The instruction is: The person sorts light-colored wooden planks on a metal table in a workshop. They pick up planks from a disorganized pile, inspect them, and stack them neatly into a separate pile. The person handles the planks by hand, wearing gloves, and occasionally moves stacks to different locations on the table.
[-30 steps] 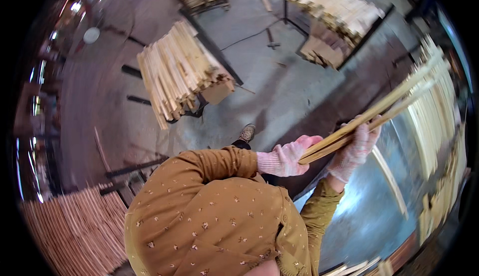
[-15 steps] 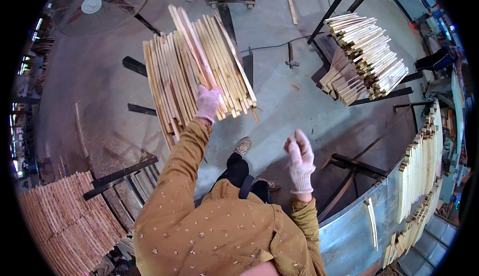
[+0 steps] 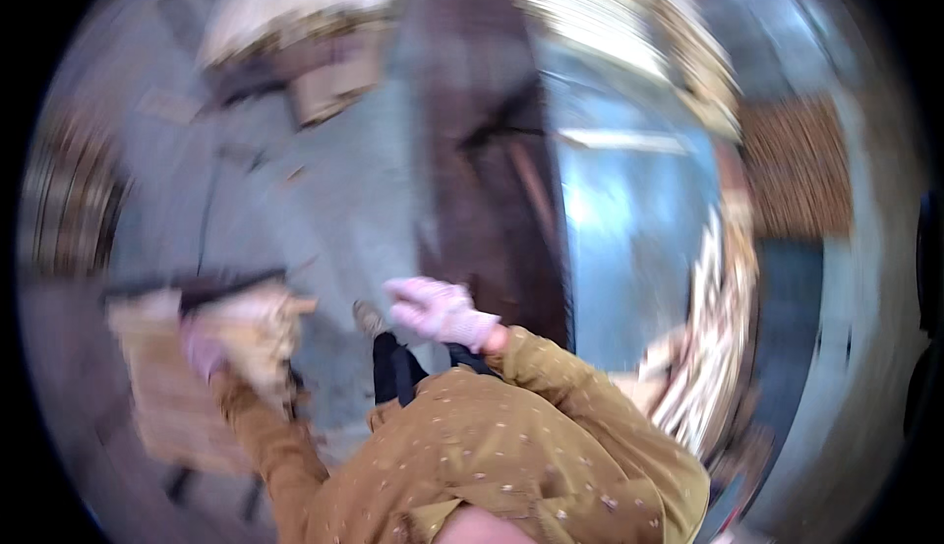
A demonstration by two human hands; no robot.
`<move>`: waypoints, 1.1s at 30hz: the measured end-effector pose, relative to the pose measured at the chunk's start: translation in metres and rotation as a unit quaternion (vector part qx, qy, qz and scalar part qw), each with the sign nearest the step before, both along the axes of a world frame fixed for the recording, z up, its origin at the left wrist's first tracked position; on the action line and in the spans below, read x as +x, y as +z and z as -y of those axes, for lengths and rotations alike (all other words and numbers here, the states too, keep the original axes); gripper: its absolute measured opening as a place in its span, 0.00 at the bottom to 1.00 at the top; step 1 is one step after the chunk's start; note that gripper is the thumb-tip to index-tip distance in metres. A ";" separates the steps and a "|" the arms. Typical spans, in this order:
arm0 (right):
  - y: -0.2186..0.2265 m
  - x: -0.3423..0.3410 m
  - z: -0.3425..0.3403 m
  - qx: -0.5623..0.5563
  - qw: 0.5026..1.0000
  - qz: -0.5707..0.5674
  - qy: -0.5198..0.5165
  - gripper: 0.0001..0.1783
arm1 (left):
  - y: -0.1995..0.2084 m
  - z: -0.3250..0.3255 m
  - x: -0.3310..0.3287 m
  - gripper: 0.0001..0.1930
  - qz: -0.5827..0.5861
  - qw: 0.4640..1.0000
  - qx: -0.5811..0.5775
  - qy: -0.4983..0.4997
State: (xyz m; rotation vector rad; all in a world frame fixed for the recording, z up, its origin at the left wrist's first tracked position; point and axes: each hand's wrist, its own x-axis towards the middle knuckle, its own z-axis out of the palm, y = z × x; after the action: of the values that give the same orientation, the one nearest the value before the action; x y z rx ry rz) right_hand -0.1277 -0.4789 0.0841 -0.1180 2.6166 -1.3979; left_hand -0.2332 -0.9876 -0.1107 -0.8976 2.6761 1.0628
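Note:
Motion blur smears most of the view. My left hand (image 3: 204,347), in a pale pink glove, reaches to the left and lies over a stack of wooden strips (image 3: 177,396). Its fingers are too smeared to show whether they hold a strip. In front of my body, my right hand (image 3: 442,313) hangs over the floor in a similar glove. Its fingers stretch toward the left, and nothing shows in them. A single pale strip (image 3: 624,141) lies on the metal-topped table (image 3: 629,219) to the right.
Another stack of pale strips (image 3: 305,13) stands at the far left. More strips (image 3: 590,3) lie at the table's far end, and a loose pile (image 3: 703,347) lines its right side. Beyond that is a brown stack (image 3: 796,165). My shoe (image 3: 369,318) is on the grey floor.
My view has swung to the right, so the strip stack now sits at the left and the table nearer the middle. My right hand has come in front of my body, its fingers now pointing left.

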 end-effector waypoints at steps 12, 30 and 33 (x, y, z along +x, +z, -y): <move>-0.017 0.194 -0.331 0.425 0.793 0.016 -0.437 0.29 | 0.061 -0.172 0.044 0.24 -0.344 0.926 -0.133 0.081; -0.025 0.604 -0.711 0.120 0.498 0.200 -0.835 0.45 | 0.168 -0.990 -0.074 0.34 0.020 0.660 -0.253 -0.707; 0.007 0.566 -0.683 0.011 0.581 0.142 -0.801 0.45 | 0.169 -0.994 -0.080 0.30 0.075 0.675 -0.229 -0.698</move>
State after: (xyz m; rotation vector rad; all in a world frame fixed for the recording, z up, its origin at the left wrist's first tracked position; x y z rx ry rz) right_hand 0.4388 0.2042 0.0914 2.7060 1.9355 -1.2226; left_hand -0.3136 0.0064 0.0587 1.0075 2.3541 -0.0838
